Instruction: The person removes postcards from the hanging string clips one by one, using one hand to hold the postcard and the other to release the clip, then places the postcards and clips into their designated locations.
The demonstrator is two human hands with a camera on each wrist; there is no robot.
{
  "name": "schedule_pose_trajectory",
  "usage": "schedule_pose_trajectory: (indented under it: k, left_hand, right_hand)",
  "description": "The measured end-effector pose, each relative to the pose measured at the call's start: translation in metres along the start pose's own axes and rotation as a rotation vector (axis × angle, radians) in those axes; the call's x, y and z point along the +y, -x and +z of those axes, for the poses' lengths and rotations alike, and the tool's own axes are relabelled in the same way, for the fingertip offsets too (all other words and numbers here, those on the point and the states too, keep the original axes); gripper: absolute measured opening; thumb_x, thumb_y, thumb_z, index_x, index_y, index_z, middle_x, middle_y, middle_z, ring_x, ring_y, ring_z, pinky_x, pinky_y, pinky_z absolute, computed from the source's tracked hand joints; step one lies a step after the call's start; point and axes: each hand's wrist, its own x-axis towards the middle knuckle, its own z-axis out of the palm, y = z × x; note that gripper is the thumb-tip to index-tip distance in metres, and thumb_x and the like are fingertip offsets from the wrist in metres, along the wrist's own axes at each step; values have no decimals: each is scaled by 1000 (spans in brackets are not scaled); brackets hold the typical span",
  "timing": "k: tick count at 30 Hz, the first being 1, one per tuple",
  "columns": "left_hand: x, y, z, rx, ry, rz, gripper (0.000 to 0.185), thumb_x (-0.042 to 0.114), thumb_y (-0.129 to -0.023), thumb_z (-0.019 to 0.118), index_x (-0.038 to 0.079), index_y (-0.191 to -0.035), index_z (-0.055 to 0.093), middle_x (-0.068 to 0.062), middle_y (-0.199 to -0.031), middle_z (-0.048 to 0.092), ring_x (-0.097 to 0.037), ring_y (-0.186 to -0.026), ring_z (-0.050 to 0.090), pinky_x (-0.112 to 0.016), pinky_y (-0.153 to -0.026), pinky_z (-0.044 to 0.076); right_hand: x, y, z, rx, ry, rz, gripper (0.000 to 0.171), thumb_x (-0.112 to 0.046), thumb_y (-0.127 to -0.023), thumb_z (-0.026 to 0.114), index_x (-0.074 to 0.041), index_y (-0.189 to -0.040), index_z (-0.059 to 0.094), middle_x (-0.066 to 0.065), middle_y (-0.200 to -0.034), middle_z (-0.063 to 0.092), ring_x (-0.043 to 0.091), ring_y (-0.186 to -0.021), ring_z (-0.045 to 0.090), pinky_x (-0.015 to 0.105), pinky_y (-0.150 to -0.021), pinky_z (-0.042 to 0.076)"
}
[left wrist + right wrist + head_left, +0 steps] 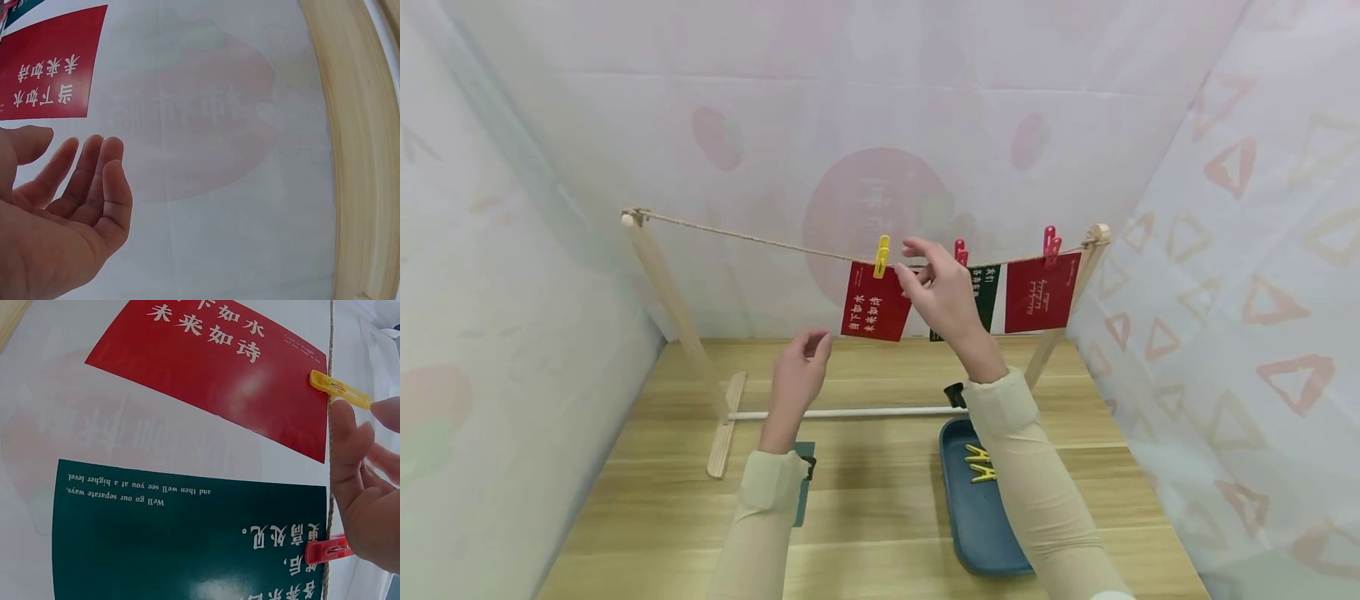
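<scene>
A red card (pixel 874 304) with white writing hangs from a string (pixel 760 242), held by a yellow clothespin (pixel 882 257). My right hand (pixel 942 292) is just right of that clothespin, thumb and fingers apart; in the right wrist view its fingertips are right at the clothespin's outer end. Behind this hand hangs a dark green card (pixel 187 537) under a red clothespin (pixel 329 549). Lower and to the left, my left hand (pixel 800 371) is raised with loosely bent fingers and nothing in them. In the left wrist view it is just below the red card's edge.
Another red card (pixel 1041 293) hangs at right under a red clothespin (pixel 1051 246). Wooden posts (pixel 673 308) carry the string, with a white rod (pixel 865 412) low between them. A blue tray (pixel 958 517) holds yellow clothespins (pixel 982 473). A teal card (pixel 803 500) lies by the left sleeve.
</scene>
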Motion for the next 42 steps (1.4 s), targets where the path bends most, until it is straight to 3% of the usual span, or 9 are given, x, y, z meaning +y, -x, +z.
schedule_pose_trajectory:
  k: [7,17,34,37,42]
  left_hand:
    - [6,-6,1,-51,20,-10,39,34,-101,54,7,-130,59,-14,-126,65,-30,-115,63,-44,-98,51]
    - [9,-9,14,-153,-11,-24,47,36,-101,53,11,-141,51,-13,-137,60,-31,-123,59,-46,-101,49]
    - [21,-19,22,-162,18,43,41,33,-102,52,14,-138,53,-13,-131,64,-30,-118,62,-46,-97,52]
    - [23,-22,24,-155,9,59,37,31,-102,52,12,-133,56,-13,-126,66,-29,-114,64,-46,-96,52]
    - [22,-23,23,-150,19,51,33,26,-103,49,9,-130,57,-13,-122,66,-28,-112,62,-46,-97,50]
  right_hand:
    - [0,-5,4,-37,-10,74,40,-20,-96,63,-4,-132,58,13,-124,67,21,-65,68,23,-60,53]
    - [0,-4,5,-123,-141,183,44,-25,-99,59,-9,-139,52,11,-136,61,31,-56,66,25,-41,44]
    - [-6,-10,8,-177,-213,268,48,-24,-99,56,-13,-145,47,11,-140,58,43,-57,61,28,-46,49]
    - [-8,-13,9,-169,-236,268,51,-26,-98,59,-13,-145,47,12,-141,58,40,-56,61,33,-47,50]
    - [-10,-19,12,-177,-253,254,48,-29,-98,59,-11,-142,50,12,-137,60,35,-54,62,29,-46,48]
